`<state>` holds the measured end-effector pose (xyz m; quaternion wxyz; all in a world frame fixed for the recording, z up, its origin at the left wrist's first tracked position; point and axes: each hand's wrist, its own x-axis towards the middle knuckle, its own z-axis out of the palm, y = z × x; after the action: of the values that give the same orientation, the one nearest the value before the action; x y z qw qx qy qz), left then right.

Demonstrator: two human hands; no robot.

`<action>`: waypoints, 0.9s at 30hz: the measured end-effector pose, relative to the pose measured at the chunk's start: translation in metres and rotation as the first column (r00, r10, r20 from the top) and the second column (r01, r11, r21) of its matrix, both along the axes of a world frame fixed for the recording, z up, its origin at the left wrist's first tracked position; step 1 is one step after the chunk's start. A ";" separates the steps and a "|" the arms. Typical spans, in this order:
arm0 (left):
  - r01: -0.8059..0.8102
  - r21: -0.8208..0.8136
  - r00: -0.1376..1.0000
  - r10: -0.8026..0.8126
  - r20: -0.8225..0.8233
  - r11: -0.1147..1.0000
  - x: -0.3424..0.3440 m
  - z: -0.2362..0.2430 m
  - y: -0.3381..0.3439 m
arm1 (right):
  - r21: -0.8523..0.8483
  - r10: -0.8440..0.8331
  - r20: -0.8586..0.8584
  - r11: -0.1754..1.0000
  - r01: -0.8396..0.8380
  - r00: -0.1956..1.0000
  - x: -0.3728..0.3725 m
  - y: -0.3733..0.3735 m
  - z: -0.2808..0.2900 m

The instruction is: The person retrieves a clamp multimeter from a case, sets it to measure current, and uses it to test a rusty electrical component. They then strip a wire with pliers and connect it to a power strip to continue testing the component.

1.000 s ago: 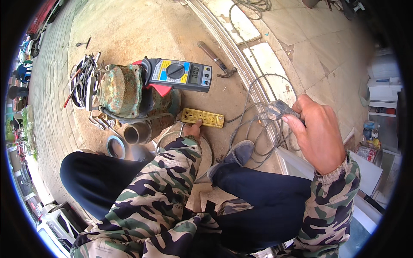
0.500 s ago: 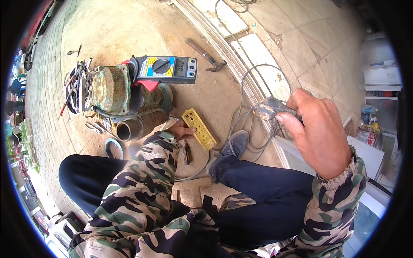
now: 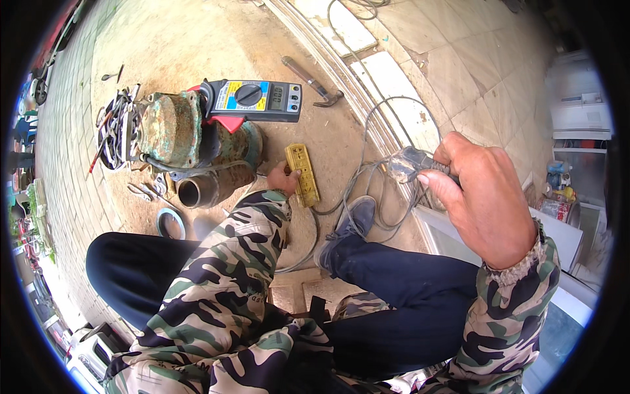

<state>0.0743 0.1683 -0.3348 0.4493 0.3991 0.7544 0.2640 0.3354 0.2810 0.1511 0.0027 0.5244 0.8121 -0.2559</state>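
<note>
My left hand (image 3: 283, 178) is closed on the left edge of a yellow power strip (image 3: 304, 177) held just over the ground. Its row of sockets faces up. Off to the right, my right hand (image 3: 489, 200) grips a bulky dark plug (image 3: 408, 164) between thumb and fingers, with grey cable looping below it. Left of the power strip lies a rusty, green-stained pump (image 3: 169, 128) with a pipe opening (image 3: 190, 192) toward me. A clamp meter (image 3: 252, 100) with a dial and lit display rests on top of it, its red trigger showing.
A hammer (image 3: 312, 81) lies beyond the meter beside metal rails (image 3: 315, 39). Bundled wires (image 3: 117, 134) sit at the pump's left end, pliers (image 3: 141, 192) and a metal ring (image 3: 170, 224) nearer me. Grey cable (image 3: 354, 197) coils around my right shoe (image 3: 357, 220).
My left hand has shifted slightly right and away from me, turning the power strip more upright in the view. The screwdriver near it is now mostly hidden by my sleeve. My right hand barely moved.
</note>
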 end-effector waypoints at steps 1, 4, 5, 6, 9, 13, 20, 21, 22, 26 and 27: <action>-0.027 -0.016 0.993 0.025 -0.118 0.999 0.004 0.011 0.001 | -0.010 0.007 -0.007 1.000 -0.007 1.000 -0.002 0.001 -0.001; -0.066 -0.247 0.958 -0.008 -0.285 0.967 0.011 0.048 -0.005 | 0.008 0.040 -0.007 0.999 -0.040 0.999 -0.005 0.001 -0.007; -0.039 -0.290 0.970 -0.033 -0.239 0.956 0.008 0.050 -0.013 | 0.031 0.057 -0.005 0.998 -0.057 0.998 -0.006 0.001 -0.006; -0.014 -0.331 0.980 -0.053 -0.194 0.944 0.004 0.053 -0.025 | 0.042 0.066 -0.009 0.997 -0.066 0.998 -0.008 0.000 -0.006; 0.016 -0.359 0.986 -0.074 -0.150 0.933 0.001 0.056 -0.066 | 0.099 0.087 -0.029 0.992 -0.084 0.996 -0.010 -0.002 -0.011; 0.464 -0.491 0.883 -0.433 0.183 0.738 -0.006 0.112 -0.049 | 0.098 -0.008 -0.138 0.995 0.022 0.990 -0.002 0.002 -0.011; 0.783 -0.284 0.596 -0.797 0.092 0.553 -0.033 0.365 -0.022 | -0.249 -0.402 -0.503 0.915 0.317 0.765 0.003 0.023 -0.014; 0.809 -0.097 0.575 -0.815 -0.067 0.579 -0.049 0.379 -0.028 | -0.234 -0.396 -0.525 0.918 0.320 0.754 0.009 0.024 -0.007; 0.828 0.086 0.558 -0.798 -0.226 0.554 -0.065 0.403 -0.034 | -0.224 -0.397 -0.544 0.918 0.328 0.740 0.010 0.019 0.005; 0.501 0.329 0.857 -0.408 -0.313 0.800 -0.146 0.468 -0.019 | -0.206 -0.454 -0.707 0.866 0.456 0.543 0.017 0.003 0.035; 0.381 0.340 0.889 -0.239 -0.390 0.860 -0.181 0.489 -0.034 | -0.226 -0.414 -0.755 0.893 0.390 0.509 -0.005 0.001 0.038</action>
<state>-0.1070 0.1339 0.1542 0.2586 0.6404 0.6724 0.2665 0.3307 0.2820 0.1889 -0.4053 0.5312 0.5818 -0.4638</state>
